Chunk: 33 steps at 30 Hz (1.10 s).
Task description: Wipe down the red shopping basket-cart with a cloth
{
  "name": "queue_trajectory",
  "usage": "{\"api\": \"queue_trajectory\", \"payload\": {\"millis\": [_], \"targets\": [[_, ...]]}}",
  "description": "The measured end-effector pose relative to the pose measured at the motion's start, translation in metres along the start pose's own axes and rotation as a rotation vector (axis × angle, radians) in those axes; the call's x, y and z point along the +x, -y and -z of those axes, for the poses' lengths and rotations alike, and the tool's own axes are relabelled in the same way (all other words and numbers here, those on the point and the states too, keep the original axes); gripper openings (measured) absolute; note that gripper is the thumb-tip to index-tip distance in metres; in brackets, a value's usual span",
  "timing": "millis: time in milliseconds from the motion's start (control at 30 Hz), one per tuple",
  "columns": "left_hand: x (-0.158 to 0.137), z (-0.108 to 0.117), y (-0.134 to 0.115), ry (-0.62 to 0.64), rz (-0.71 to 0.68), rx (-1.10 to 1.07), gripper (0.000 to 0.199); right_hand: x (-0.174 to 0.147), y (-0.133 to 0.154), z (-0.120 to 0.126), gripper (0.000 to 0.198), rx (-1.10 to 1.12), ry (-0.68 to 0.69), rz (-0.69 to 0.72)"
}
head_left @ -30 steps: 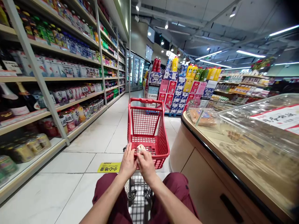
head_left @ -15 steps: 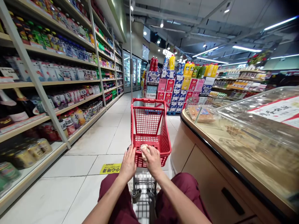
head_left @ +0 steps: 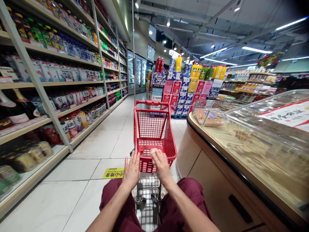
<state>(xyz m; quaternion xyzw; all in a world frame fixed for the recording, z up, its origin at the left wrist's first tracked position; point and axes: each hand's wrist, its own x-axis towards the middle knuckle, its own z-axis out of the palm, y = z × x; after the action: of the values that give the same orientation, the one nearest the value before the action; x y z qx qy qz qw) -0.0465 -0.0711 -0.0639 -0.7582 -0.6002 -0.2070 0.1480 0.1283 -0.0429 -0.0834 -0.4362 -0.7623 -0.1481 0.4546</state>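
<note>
A red shopping cart basket (head_left: 172, 141) with mesh sides stands directly before me on a metal frame. My left hand (head_left: 131, 166) lies flat along the basket's near left corner, fingers stretched out and nothing held in them. My right hand (head_left: 161, 164) is at the near rim, with bent fingers over a whitish crumpled cloth (head_left: 153, 150). Most of the cloth is hidden beneath those fingers. The inside floor of the basket shows a grid of slots.
Drink shelves (head_left: 79, 82) run along the left. A wooden display counter (head_left: 214, 161) with clear covers is close on the right. Stacked drink cartons (head_left: 185, 93) stand ahead. A yellow caution sticker (head_left: 113, 173) is on the tiled floor (head_left: 70, 199).
My right hand has shifted slightly right along the near rim with the cloth, and less of the cloth shows now. My left hand stays at the left corner.
</note>
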Motion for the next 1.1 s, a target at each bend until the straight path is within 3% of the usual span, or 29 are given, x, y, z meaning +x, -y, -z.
{"api": "queue_trajectory", "payload": {"millis": [67, 133, 267, 333, 433, 533, 600, 733, 800, 933, 1000, 1100], "targets": [[0.001, 0.001, -0.003, 0.006, 0.011, -0.008, 0.068, -0.009, -0.025, 0.019, 0.046, -0.052, -0.038, -0.100], [0.001, 0.000, -0.007, 0.013, 0.038, -0.018, 0.067, -0.012, -0.029, 0.022, 0.047, -0.078, -0.068, -0.163], [0.001, 0.000, -0.009, 0.030, 0.066, -0.014, 0.067, 0.000, 0.017, -0.013, 0.043, -0.020, -0.004, -0.057], [0.000, 0.002, -0.006, 0.041, 0.044, -0.004, 0.066, 0.005, 0.026, -0.019, 0.043, 0.004, 0.045, 0.022], [0.000, 0.003, -0.005, 0.038, 0.033, 0.008, 0.065, -0.002, -0.003, 0.002, 0.045, -0.027, 0.026, 0.016], [0.001, 0.003, -0.012, 0.020, 0.049, 0.011, 0.067, -0.013, -0.031, 0.022, 0.048, -0.113, -0.039, -0.138], [0.003, 0.002, -0.019, 0.017, 0.027, 0.012, 0.068, -0.013, -0.025, 0.016, 0.047, -0.130, -0.045, -0.166], [0.005, -0.001, -0.025, 0.009, -0.029, 0.046, 0.066, -0.001, 0.003, -0.008, 0.042, -0.069, 0.008, -0.020], [0.005, -0.001, -0.023, 0.002, -0.038, 0.067, 0.066, -0.001, -0.008, -0.001, 0.042, -0.076, 0.016, -0.018], [0.004, -0.001, -0.027, -0.006, -0.009, 0.074, 0.066, -0.012, -0.043, 0.025, 0.044, -0.173, -0.082, -0.227], [0.004, -0.002, -0.033, -0.009, -0.011, 0.075, 0.066, -0.012, -0.036, 0.020, 0.044, -0.171, -0.105, -0.239], [0.004, -0.004, -0.039, -0.019, -0.054, 0.092, 0.068, -0.004, -0.008, -0.001, 0.043, -0.103, -0.039, -0.118]]}}
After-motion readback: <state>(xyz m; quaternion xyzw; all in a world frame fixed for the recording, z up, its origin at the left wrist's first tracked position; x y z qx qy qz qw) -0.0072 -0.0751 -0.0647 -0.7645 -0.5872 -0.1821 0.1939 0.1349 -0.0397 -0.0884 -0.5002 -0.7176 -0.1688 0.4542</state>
